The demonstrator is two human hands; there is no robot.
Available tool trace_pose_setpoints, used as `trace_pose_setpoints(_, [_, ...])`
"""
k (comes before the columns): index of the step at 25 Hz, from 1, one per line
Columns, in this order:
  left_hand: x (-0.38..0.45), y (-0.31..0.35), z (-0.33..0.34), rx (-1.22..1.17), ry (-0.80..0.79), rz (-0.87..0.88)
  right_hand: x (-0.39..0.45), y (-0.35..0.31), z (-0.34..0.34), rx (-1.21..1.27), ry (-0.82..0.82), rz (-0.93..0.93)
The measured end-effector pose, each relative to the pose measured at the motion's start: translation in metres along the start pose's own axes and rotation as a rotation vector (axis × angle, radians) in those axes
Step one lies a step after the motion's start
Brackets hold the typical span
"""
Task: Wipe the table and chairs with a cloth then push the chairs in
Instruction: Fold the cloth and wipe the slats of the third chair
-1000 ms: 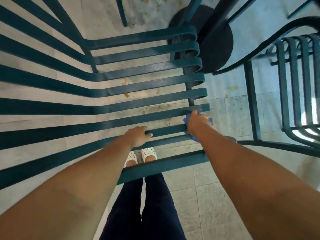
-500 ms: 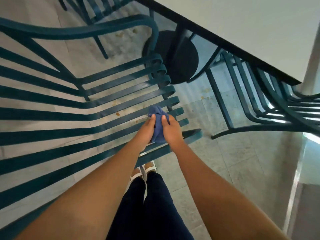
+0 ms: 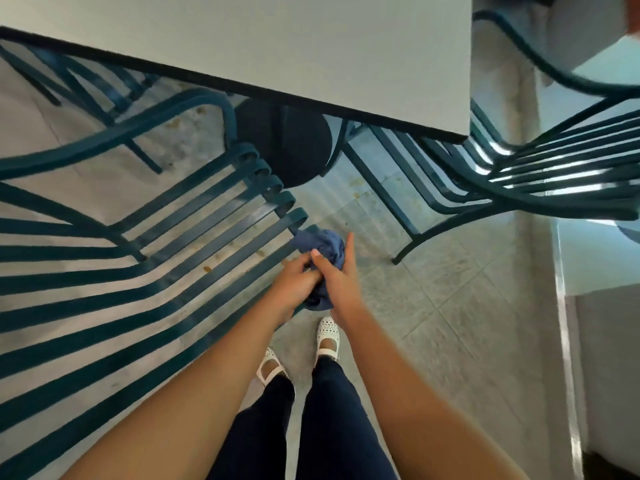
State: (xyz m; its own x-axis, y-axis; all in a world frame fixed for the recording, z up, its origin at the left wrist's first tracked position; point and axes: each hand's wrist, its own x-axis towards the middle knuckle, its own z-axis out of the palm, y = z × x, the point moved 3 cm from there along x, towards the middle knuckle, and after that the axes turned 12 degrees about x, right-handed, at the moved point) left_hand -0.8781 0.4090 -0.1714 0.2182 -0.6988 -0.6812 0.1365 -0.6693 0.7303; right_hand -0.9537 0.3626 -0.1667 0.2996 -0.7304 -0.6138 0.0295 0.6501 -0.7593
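A crumpled blue cloth [image 3: 323, 245] is bunched between both my hands, just off the near front corner of a teal slatted metal chair [image 3: 145, 271]. My left hand [image 3: 294, 282] grips the cloth's lower part. My right hand [image 3: 337, 275] wraps it from the right, one finger stretched upward. The chair stands pulled out on the left, its seat slats running toward the white table [image 3: 311, 57] at the top. The table's dark round base [image 3: 287, 143] shows under the black edge.
A second teal chair [image 3: 519, 181] is tucked partly under the table's right corner. Another chair [image 3: 79, 84] stands at the far left behind the table edge. Crumbs and stains dot the grey tiled floor [image 3: 450, 306]. A wall and step [image 3: 606, 341] border the right side.
My left hand left the seat slat and joined the right on the cloth. Both hands drew off the seat's front edge. The view swung up, showing the table top.
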Motion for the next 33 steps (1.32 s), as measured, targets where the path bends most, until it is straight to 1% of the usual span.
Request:
trace_pose_setpoints(2, [-0.004,0.014,0.014,0.083,-0.071,0.043,-0.001,-0.008,-0.023,0.001,0.06,-0.002])
trace_pose_setpoints(4, [-0.003,0.026,0.028,0.223,-0.081,0.078,-0.005,-0.021,-0.049,-0.026,0.127,-0.031])
trace_pose_setpoints(5, [-0.001,0.03,0.035,0.353,-0.062,0.11,-0.009,-0.03,-0.061,-0.073,0.152,-0.066])
trace_pose_setpoints(7, [0.004,0.037,0.056,0.745,-0.036,0.207,-0.012,-0.047,-0.087,-0.175,0.196,-0.135])
trace_pose_setpoints(8, [0.005,0.042,0.068,0.946,-0.039,0.227,-0.015,-0.058,-0.098,-0.205,0.212,-0.163])
trace_pose_setpoints(9, [0.005,0.048,0.082,1.091,-0.046,0.226,-0.018,-0.07,-0.11,-0.22,0.219,-0.175])
trace_pose_setpoints(11, [0.004,0.063,0.103,1.256,-0.028,0.229,-0.023,-0.093,-0.128,-0.266,0.208,-0.169])
trace_pose_setpoints(12, [0.003,0.074,0.118,1.304,-0.01,0.232,-0.024,-0.104,-0.142,-0.314,0.204,-0.2])
trace_pose_setpoints(14, [0.002,0.094,0.148,1.356,0.036,0.227,-0.026,-0.128,-0.172,-0.465,0.199,-0.338])
trace_pose_setpoints(16, [0.005,0.112,0.178,1.388,0.075,0.184,-0.027,-0.154,-0.202,-0.636,0.175,-0.429])
trace_pose_setpoints(19, [0.011,0.136,0.213,1.394,0.13,0.124,-0.03,-0.192,-0.238,-0.926,0.13,-0.472])
trace_pose_setpoints(21, [0.013,0.151,0.234,1.375,0.159,0.096,-0.032,-0.216,-0.259,-1.077,0.11,-0.492])
trace_pose_setpoints(24, [0.015,0.177,0.26,1.341,0.223,0.095,-0.036,-0.25,-0.281,-1.148,0.089,-0.638])
trace_pose_setpoints(28, [0.021,0.209,0.283,1.314,0.274,0.124,-0.033,-0.294,-0.3,-1.217,0.136,-0.869])
trace_pose_setpoints(31, [0.029,0.234,0.303,1.29,0.281,0.153,-0.02,-0.331,-0.318,-1.169,0.196,-0.971])
trace_pose_setpoints(33, [0.039,0.251,0.315,1.282,0.289,0.181,-0.006,-0.357,-0.33,-1.135,0.248,-0.987])
